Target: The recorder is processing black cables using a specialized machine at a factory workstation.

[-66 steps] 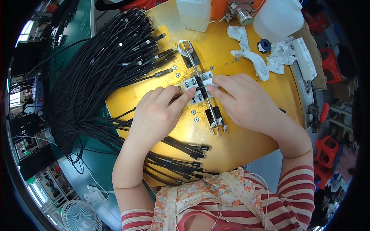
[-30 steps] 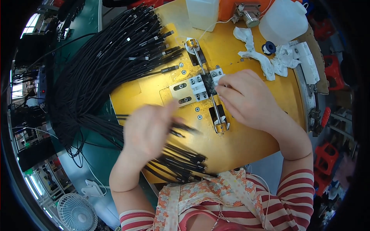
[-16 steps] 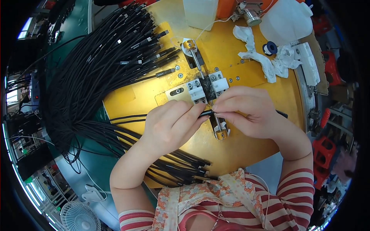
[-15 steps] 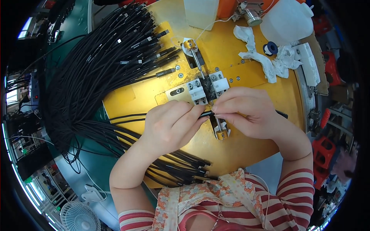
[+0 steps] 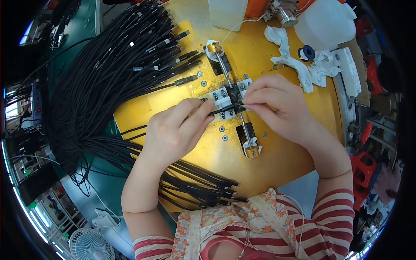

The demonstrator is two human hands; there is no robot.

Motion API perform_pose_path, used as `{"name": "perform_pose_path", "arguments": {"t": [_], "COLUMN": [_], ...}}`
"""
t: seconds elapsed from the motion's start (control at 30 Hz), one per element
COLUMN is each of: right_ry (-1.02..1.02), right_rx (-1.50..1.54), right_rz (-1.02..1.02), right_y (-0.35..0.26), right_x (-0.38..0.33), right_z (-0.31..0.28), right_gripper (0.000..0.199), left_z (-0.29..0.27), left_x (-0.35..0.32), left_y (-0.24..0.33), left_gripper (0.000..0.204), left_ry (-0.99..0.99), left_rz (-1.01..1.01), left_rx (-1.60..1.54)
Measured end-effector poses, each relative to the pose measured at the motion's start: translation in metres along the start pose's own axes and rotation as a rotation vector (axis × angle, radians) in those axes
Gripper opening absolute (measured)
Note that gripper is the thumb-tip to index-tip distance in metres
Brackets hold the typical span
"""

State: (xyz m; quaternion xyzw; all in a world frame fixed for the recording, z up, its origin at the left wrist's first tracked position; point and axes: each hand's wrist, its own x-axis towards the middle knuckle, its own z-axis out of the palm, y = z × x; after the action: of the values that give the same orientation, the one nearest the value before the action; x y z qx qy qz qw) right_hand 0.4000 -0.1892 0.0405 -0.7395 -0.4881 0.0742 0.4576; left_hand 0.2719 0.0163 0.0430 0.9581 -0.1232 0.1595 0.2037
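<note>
The black cable (image 5: 226,108) stretches between left hand (image 5: 175,130) and right hand (image 5: 279,106), both pinching it.

Bright light fills the scene, leaving a pale sheen on the gold worktop (image 5: 286,162). White tube lights (image 5: 40,220) glare at near left. Fisheye distortion bends straight edges toward a black rim, where details blur; the middle looks crisp.

on the gold-coloured worktop (image 5: 286,162) lie black cables (image 5: 125,65), a metal fixture (image 5: 223,102) and crumpled white tissue (image 5: 297,66).
</note>
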Motion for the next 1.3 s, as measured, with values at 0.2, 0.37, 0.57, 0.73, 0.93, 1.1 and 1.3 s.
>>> {"name": "perform_pose_path", "arguments": {"t": [0.2,0.37,0.57,0.73,0.93,1.1,1.3], "right_ry": [-0.023,-0.024,-0.039,-0.035,-0.051,-0.081,-0.087], "right_rx": [0.008,-0.013,-0.099,-0.149,-0.151,-0.140,-0.159], "right_rz": [0.053,0.054,-0.003,-0.050,-0.038,-0.053,-0.074], "right_y": [0.005,0.005,0.002,-0.001,-0.002,-0.004,-0.003], "right_x": [0.002,0.000,-0.003,-0.003,-0.004,-0.005,-0.007], "right_z": [0.004,0.004,-0.001,-0.002,-0.002,-0.004,-0.002], "right_gripper": [0.006,0.007,0.010,0.013,0.013,0.010,0.010], "left_z": [-0.001,0.000,0.001,0.001,0.001,0.000,-0.001], "left_x": [0.000,-0.001,0.001,0.001,0.002,0.002,0.002], "left_y": [0.002,0.003,0.003,0.002,0.003,0.005,0.005], "left_gripper": [0.047,0.050,0.047,0.044,0.043,0.042,0.045], "left_ry": [-0.137,-0.188,-0.174,-0.167,-0.156,-0.167,-0.203], "left_rz": [0.074,0.052,0.021,0.000,-0.007,-0.021,-0.068], "left_rx": [0.157,0.181,0.119,0.083,0.063,0.054,0.029]}}
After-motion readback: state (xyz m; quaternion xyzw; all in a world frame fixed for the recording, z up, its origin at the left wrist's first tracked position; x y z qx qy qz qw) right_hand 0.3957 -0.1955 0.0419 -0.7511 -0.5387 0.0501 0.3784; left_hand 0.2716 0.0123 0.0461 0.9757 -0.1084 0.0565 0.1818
